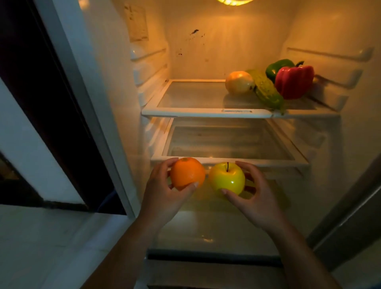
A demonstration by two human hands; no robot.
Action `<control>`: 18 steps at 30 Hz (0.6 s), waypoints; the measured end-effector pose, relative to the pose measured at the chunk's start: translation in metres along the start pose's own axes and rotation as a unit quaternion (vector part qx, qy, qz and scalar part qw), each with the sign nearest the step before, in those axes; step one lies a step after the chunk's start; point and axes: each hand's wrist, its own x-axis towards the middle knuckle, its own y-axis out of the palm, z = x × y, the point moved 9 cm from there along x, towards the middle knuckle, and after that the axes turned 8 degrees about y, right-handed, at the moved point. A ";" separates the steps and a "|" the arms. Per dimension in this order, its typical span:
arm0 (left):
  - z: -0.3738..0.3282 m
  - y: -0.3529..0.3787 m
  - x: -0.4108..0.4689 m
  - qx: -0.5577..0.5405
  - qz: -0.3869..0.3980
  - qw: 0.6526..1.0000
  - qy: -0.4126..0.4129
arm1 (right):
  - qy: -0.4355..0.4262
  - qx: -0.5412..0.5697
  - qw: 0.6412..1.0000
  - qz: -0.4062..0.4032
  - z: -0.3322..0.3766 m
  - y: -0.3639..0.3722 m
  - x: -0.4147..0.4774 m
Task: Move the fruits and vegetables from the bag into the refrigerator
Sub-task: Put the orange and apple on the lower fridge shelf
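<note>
Fruits and vegetables are split between the person's hands and the open refrigerator (pixel 226 45), which fills the middle and right of the frame and is lit by a warm lamp (pixel 235 1) at the top edge. The left hand (pixel 165 191), lower centre, grips an orange (pixel 187 173), with the thumb curled under it and the fingers round its far side. The right hand (pixel 255 191), just to the right, holds a yellow-green apple (pixel 226 178) in the same way, stem up. The two fruits sit side by side, nearly touching, in front of the front rim of the lower shelf (pixel 268 163); whether either rests on anything I cannot tell. On the upper shelf (pixel 206 112), towards the upper right of the frame, four items are grouped: a round yellow-orange fruit (pixel 239 82), a bumpy green vegetable (pixel 268 92) lying slantwise beside it with its tip over the shelf's front rim, a red pepper (pixel 293 81) to the right of that, and a green pepper (pixel 276 67) behind the red one. The left half of that shelf is bare glass. Dark spots (pixel 194 32) mark the rear wall, and a pale label (pixel 137 22) is stuck on the left inner wall.
</note>
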 end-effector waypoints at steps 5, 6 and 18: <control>0.009 0.029 0.017 -0.039 0.000 0.999 -0.010 | 0.005 0.008 0.999 -0.049 -0.023 -0.019 0.018; 0.009 0.036 0.022 -0.047 0.000 0.999 -0.006 | 0.002 0.013 0.998 -0.069 -0.027 -0.025 0.022; -0.012 0.104 0.062 -0.110 0.056 0.991 0.054 | 0.014 0.014 0.980 -0.197 -0.048 -0.092 0.030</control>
